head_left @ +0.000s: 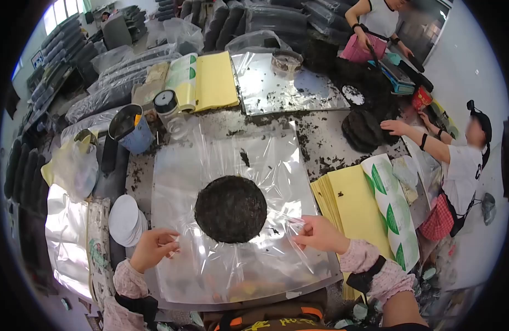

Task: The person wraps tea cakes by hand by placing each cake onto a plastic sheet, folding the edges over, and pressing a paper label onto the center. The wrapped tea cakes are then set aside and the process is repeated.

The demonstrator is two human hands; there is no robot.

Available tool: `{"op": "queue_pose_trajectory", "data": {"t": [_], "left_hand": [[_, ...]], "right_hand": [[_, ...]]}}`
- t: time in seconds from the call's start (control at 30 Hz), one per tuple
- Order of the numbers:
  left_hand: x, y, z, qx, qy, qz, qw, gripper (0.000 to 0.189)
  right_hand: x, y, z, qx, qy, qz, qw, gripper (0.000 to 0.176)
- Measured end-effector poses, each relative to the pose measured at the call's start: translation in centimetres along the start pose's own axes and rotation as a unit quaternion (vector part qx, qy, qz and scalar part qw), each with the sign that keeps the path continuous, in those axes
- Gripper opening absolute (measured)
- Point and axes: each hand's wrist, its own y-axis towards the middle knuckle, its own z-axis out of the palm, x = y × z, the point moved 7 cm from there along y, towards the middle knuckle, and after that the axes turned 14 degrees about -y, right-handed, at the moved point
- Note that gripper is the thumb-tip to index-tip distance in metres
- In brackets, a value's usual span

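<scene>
A round, dark cake of what looks like dried seaweed lies flat on clear plastic film, roughly in the middle. My right hand is to the right of the cake, thumb and fingers pinched on the film, which creases toward the fingertips. On the other side, my left hand hovers by the film's left part, fingers bent and apart, with nothing visible in them. Neither hand touches the cake. Dark crumbs are scattered on the film above it.
White paper discs are at left, below a blue bucket. Yellow sheets and a green-and-white printed stack lie at right. A co-worker's hand rests by stacked dark cakes; another person stands behind.
</scene>
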Motion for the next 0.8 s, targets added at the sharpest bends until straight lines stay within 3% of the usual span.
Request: {"op": "queue_pose_trajectory", "data": {"t": [0.07, 0.1, 0.13, 0.17, 0.2, 0.27, 0.33, 0.37, 0.43, 0.53, 0.57, 0.63, 0.67, 0.77, 0.8], "left_hand": [[-2.7, -0.1, -0.9, -0.026, -0.126, 0.067, 0.989, 0.025], [-4.3, 0.3, -2.3, -0.037, -0.278, 0.209, 0.937, 0.027], [-3.0, 1.2, -3.8, -0.135, -0.029, 0.266, 0.954, 0.031], [-0.9, 2.2, -4.8, -0.226, 0.221, 0.306, 0.898, 0.035], [2.9, 3.4, -4.7, -0.148, 0.269, 0.29, 0.907, 0.059], [3.6, 3.1, 0.6, -0.011, 0.383, 0.388, 0.838, 0.095], [1.2, 2.7, 6.7, 0.056, 0.339, 0.482, 0.806, 0.119], [-1.4, 2.3, 10.1, 0.125, 0.288, 0.456, 0.833, 0.118], [-2.8, 3.0, 13.9, 0.171, 0.315, 0.425, 0.831, 0.09], [-0.3, 5.7, 14.5, 0.074, 0.433, 0.217, 0.872, 0.06], [-0.6, 5.7, 15.4, 0.063, 0.462, 0.248, 0.849, 0.055], [-1.4, 5.6, 17.1, 0.037, 0.512, 0.31, 0.8, 0.046], [-1.3, 5.9, 17.0, 0.057, 0.525, 0.291, 0.798, 0.053], [-2.1, 5.4, 14.2, 0.059, 0.25, 0.348, 0.902, 0.068], [-2.9, 4.6, 12.1, -0.031, 0.207, 0.366, 0.907, 0.083]], "right_hand": [[1.6, -0.7, -5.7, -0.119, 0.197, -0.139, 0.963, 0.051], [1.8, -1.4, -8.0, -0.176, 0.294, -0.203, 0.917, 0.051], [0.5, -0.8, -9.1, -0.245, 0.233, -0.168, 0.926, 0.053], [-1.3, 0.8, -10.2, -0.312, 0.168, -0.135, 0.925, 0.055], [-2.8, 2.5, -11.2, -0.379, 0.103, -0.102, 0.914, 0.056], [-4.9, 6.2, -6.0, -0.303, -0.191, -0.092, 0.929, 0.082], [-2.3, 7.8, 0.2, -0.237, -0.227, -0.278, 0.903, 0.11], [-3.5, 10.6, 3.7, -0.203, -0.14, -0.384, 0.89, 0.128], [-0.6, 10.2, 5.2, -0.207, -0.106, -0.404, 0.885, 0.136], [1.7, 8.7, 4.7, -0.256, -0.061, -0.412, 0.872, 0.139], [2.6, 8.5, 4.1, -0.264, -0.027, -0.409, 0.873, 0.14], [5.4, 8.7, 1.0, -0.254, 0.092, -0.379, 0.885, 0.14], [8.2, 7.7, 0.0, -0.346, 0.076, -0.385, 0.852, 0.117], [10.3, 8.1, 2.3, -0.428, -0.08, -0.359, 0.825, 0.064], [10.8, 7.6, 2.3, -0.424, -0.138, -0.397, 0.802, 0.057]]}}
